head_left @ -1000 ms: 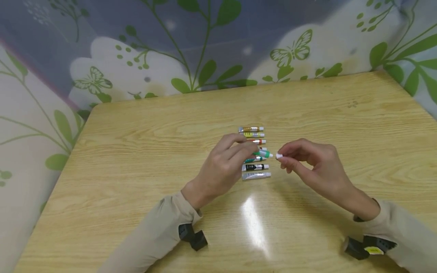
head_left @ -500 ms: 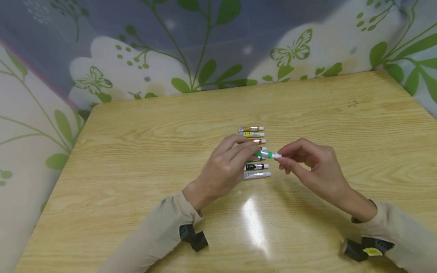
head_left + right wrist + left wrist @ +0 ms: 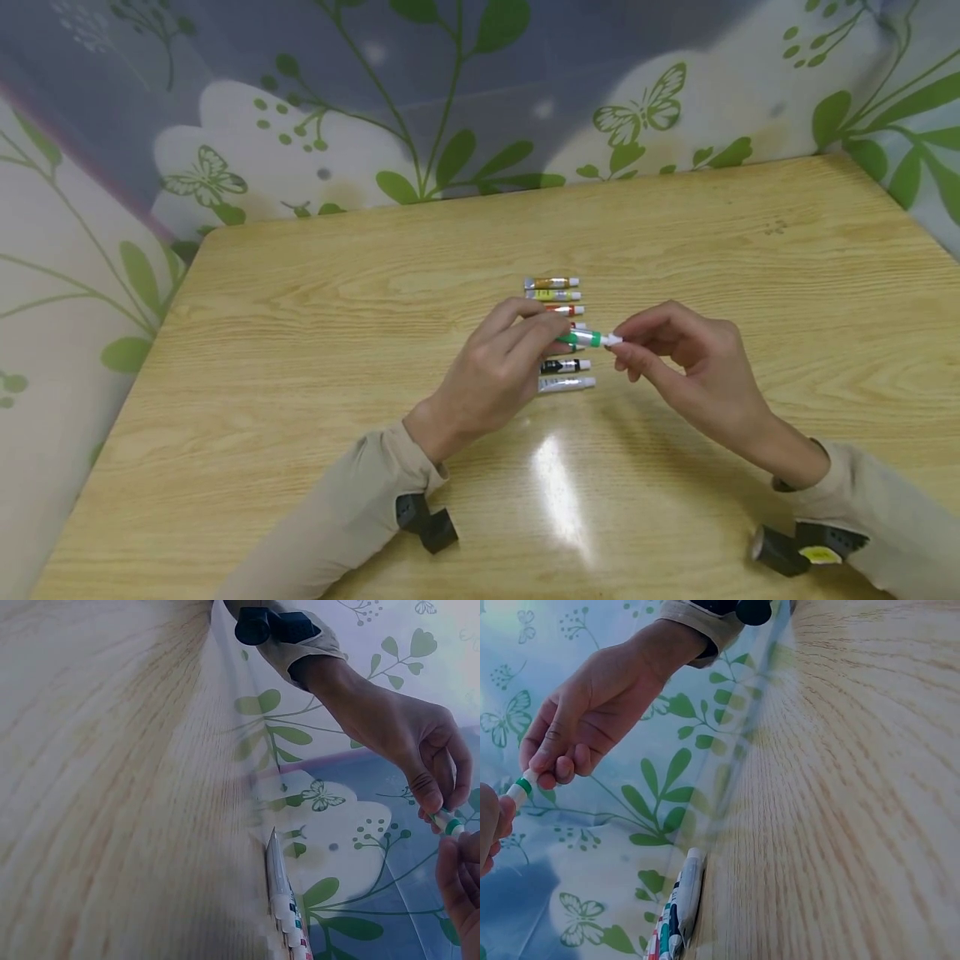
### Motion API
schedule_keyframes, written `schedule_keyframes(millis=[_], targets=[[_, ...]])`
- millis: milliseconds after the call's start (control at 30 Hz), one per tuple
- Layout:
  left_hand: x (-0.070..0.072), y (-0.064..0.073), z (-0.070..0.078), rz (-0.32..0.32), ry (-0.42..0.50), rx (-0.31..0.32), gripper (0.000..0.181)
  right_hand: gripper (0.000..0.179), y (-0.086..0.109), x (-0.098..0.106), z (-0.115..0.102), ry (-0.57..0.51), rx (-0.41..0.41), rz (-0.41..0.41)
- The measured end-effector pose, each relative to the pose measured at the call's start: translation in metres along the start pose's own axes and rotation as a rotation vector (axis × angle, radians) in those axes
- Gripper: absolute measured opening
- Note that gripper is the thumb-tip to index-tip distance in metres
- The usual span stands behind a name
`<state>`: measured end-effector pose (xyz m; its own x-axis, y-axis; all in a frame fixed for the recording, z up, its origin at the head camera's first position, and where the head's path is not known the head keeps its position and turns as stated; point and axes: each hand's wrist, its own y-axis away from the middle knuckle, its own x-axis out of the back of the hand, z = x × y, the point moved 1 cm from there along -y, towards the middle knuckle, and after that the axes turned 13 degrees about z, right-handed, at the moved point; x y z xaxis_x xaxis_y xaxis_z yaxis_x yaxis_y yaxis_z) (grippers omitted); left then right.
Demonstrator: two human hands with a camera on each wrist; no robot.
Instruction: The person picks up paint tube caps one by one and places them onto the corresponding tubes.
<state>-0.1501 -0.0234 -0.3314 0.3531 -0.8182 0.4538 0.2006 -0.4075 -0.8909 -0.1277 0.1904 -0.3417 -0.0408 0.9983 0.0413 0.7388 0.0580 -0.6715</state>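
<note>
My left hand [image 3: 498,354] pinches a green paint tube [image 3: 585,337] above a row of other tubes, its nozzle end pointing right. Between thumb and fingertips, my right hand [image 3: 693,367] pinches a small white cap [image 3: 613,340] at the tube's nozzle. In the left wrist view, the green-banded end of the tube [image 3: 523,784] shows between both hands, raised off the table. The right wrist view shows the left hand [image 3: 431,761] holding the tube from its other side. Much of the tube is hidden by the left fingers.
Several paint tubes lie side by side with white caps to the right: ochre [image 3: 552,283], yellow [image 3: 553,295], red [image 3: 564,310], black [image 3: 564,367] and silver-white [image 3: 566,384] among them. The wood-grain table [image 3: 300,333] meets a leaf-patterned cloth [image 3: 480,100] at the back.
One second ago the white cap was held apart from the green tube's nozzle. The tube then moved slightly right, and cap and nozzle now meet. Both hands otherwise stay nearly in place.
</note>
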Motion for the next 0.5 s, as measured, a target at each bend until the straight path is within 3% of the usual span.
schedule_keyframes(millis=[267, 500], targets=[[0.0006, 0.0008, 0.0010, 0.019, -0.004, -0.026, 0.014, 0.013, 0.0000, -0.0007, -0.0002, 0.004, 0.012, 0.005], [-0.0018, 0.0026, 0.0001, 0.078, -0.023, -0.088, 0.016, 0.009, 0.0004, -0.0005, -0.0008, 0.000, 0.013, 0.009]])
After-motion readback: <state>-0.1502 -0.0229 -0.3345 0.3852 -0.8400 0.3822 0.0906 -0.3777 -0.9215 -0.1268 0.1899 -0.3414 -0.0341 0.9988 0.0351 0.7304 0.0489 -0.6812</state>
